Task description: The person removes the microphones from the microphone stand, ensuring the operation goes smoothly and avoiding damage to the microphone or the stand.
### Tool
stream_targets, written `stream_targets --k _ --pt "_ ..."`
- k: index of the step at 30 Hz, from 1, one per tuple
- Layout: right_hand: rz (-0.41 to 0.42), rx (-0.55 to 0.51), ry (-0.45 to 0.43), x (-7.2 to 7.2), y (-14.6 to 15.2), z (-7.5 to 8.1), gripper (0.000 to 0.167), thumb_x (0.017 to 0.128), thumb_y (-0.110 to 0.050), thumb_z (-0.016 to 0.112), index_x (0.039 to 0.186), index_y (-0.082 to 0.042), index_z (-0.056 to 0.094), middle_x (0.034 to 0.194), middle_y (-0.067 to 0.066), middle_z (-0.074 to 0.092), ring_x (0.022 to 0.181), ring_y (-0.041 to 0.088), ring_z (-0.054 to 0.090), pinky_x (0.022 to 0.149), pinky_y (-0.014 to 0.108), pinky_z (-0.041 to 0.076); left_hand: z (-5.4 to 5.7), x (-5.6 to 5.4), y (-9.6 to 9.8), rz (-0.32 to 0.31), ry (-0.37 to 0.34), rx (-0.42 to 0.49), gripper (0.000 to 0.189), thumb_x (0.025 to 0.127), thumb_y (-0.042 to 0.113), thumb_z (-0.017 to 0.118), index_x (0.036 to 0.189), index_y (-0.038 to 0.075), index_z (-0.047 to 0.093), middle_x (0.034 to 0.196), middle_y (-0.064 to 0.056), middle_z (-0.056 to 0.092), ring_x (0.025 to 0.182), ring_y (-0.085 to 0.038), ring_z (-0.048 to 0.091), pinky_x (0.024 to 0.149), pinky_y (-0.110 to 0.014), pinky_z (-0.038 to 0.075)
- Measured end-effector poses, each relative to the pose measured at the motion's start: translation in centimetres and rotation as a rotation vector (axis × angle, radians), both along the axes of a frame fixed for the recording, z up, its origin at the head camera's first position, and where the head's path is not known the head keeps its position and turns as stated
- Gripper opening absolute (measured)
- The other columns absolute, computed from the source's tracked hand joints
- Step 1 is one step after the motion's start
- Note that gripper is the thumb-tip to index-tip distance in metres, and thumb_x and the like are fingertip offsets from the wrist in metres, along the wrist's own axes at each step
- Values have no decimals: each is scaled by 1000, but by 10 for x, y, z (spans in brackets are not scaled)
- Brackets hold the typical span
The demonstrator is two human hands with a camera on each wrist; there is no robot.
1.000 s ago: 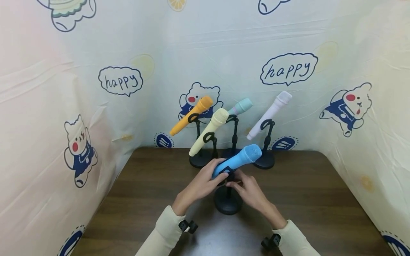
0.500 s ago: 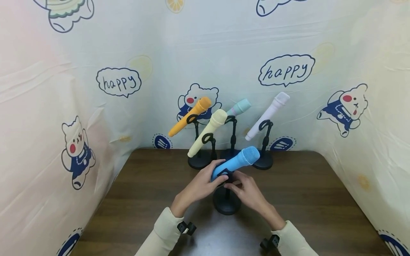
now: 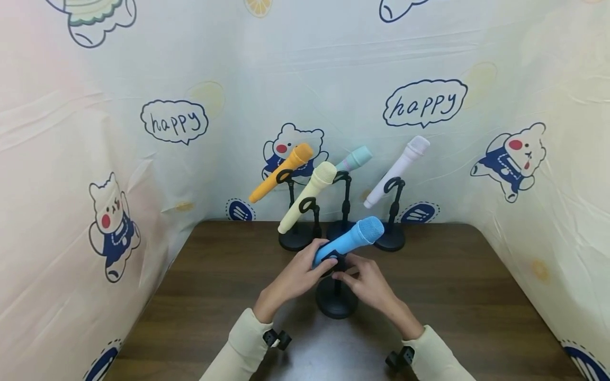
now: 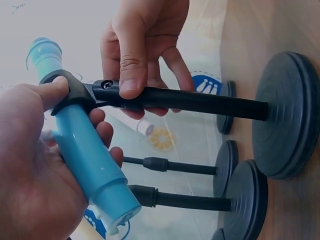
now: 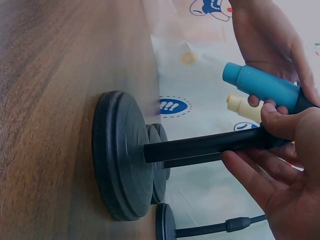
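In the head view, the left hand (image 3: 296, 272) hides the blue microphone's (image 3: 352, 237) lower end, the cream microphone (image 3: 310, 194) the turquoise microphone's (image 3: 356, 158); sleeves (image 3: 245, 338) are cut off.

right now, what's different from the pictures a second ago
Very little: the whole head view slid slightly left, probably camera movement; any shift of the blue microphone itself is too slight to tell. Nothing was taken hold of or let go. The left hand still grips that microphone, the right hand still pinches its black stand, and the orange microphone behind stays on its stand.
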State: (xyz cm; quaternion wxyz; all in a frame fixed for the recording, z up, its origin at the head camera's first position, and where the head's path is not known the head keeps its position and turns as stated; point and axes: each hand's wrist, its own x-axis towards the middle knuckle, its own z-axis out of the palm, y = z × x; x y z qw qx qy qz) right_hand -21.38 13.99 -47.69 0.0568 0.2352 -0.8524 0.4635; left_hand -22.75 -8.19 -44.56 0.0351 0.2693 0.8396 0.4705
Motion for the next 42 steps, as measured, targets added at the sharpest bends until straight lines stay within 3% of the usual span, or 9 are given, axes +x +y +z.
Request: stream_targets --k 7,13,26,32,42 --pt "-12 19 9 1 -1 -1 26 102 -21 75 125 -11 68 116 7 77 107 25 77 84 35 67 0 0 -2 -7 -31 12 46 111 40 58 148 14 45 119 -9 59 97 -21 61 81 -35 55" --pt "-22 23 15 1 -2 -1 28 102 -21 74 127 -13 68 118 6 77 107 24 76 84 36 67 -2 -2 -3 -7 -39 44 47 110 38 60 147 14 47 124 -11 60 105 -24 61 87 -40 58" --pt "-27 18 1 0 -1 -1 26 100 -18 76 125 -14 68 113 4 77 104 20 76 81 31 66 -8 -4 -4 -1 -68 103 43 109 37 62 144 16 49 121 -10 60 102 -23 59 85 -37 51" --pt "-32 5 6 0 -2 0 32 99 -18 77 129 -13 68 117 4 76 105 20 75 82 30 65 -17 -4 -4 4 -85 179 41 110 33 61 145 15 48 124 -13 59 105 -25 57 87 -37 51" --pt "-59 18 -19 2 -4 0 32 99 -16 77 130 -14 67 117 2 76 103 16 73 85 26 61 -40 -3 2 7 -105 383 40 110 21 59 145 7 46 134 -21 60 117 -25 61 105 -45 55"
